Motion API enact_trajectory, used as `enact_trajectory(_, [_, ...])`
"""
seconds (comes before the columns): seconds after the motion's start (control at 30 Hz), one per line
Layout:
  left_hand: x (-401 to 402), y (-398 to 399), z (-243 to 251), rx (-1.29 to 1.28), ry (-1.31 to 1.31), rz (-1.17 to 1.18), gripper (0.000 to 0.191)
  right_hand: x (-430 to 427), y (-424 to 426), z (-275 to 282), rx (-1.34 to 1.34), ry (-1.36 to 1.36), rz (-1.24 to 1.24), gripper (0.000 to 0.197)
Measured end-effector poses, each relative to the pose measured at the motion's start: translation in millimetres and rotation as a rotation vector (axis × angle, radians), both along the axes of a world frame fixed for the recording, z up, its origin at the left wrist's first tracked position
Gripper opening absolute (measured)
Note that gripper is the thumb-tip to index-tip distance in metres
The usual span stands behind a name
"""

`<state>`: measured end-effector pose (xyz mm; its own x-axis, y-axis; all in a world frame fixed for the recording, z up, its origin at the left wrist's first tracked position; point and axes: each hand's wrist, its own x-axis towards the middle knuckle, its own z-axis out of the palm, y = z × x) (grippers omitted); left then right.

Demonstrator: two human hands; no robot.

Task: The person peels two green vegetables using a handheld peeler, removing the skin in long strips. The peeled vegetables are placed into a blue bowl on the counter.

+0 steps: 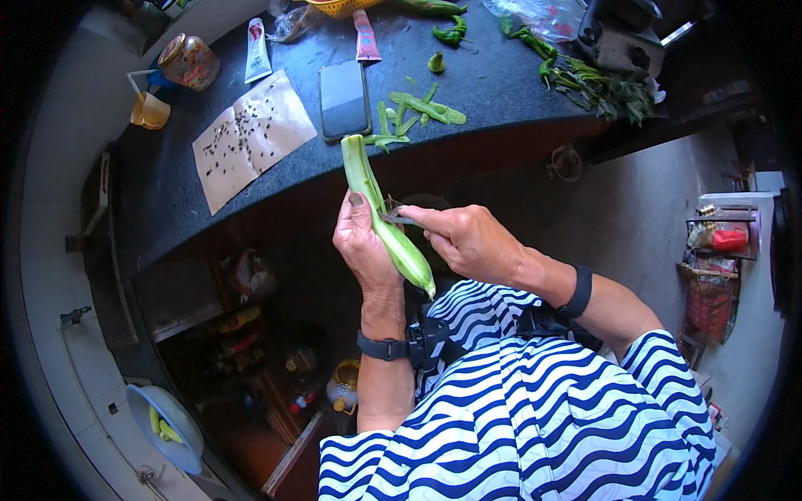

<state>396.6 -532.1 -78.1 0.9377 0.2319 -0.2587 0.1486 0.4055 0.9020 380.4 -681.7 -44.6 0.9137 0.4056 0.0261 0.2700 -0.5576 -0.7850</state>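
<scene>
My left hand [368,244] grips a long green gourd [404,250] around its middle. The gourd slants from the counter's edge down toward my chest, with pale peeled strips along it and greener skin at the lower end. In my right hand [467,241] is a small metal peeling tool [398,219], its blade against the gourd's side. My fingers hide most of the handle. Cut green peelings [432,108] lie on the dark countertop [282,163] just beyond the gourd's far end. Beside them, a smartphone [344,100] rests with its screen up.
Left on the counter are a sheet of paper with dark seeds [250,141], a jar [189,61] and a yellow cup [150,111]. Green peppers [451,31] and leafy greens [601,87] lie farther right. Below left, a blue basin [182,460] holds green vegetable pieces; a cabinet door [294,457] stands ajar.
</scene>
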Motion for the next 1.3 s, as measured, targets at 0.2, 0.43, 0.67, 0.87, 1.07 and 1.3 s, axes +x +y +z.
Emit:
enact_trajectory(0.2, [11.7,15.4,-18.3,0.022,-0.072,0.059,0.031,-12.6,-15.9,8.2,-0.033,0.017,0.134,0.032])
enact_trajectory(0.43, [27.7,58.0,-12.2,-0.009,0.078,0.336,0.034,-22.6,-39.4,32.6,0.008,0.202,0.207,0.041])
enact_trajectory(0.67, [3.7,8.5,-3.1,-0.244,0.064,-0.013,0.047,32.4,-5.5,10.4,0.109,-0.273,-0.152,0.034])
enact_trajectory(0.87, [-7.8,-13.1,15.4,-0.169,0.1,-0.041,0.044,57.3,7.1,4.5,0.102,-0.23,-0.266,0.035])
enact_trajectory(1.07, [-9.8,-15.8,15.2,-0.073,0.073,-0.026,0.042,42.3,7.8,0.0,0.014,-0.192,-0.193,0.041])
enact_trajectory(1.3, [-4.6,-6.7,9.9,-0.027,0.064,0.014,0.041,9.4,2.9,5.1,-0.04,-0.121,-0.012,0.036])
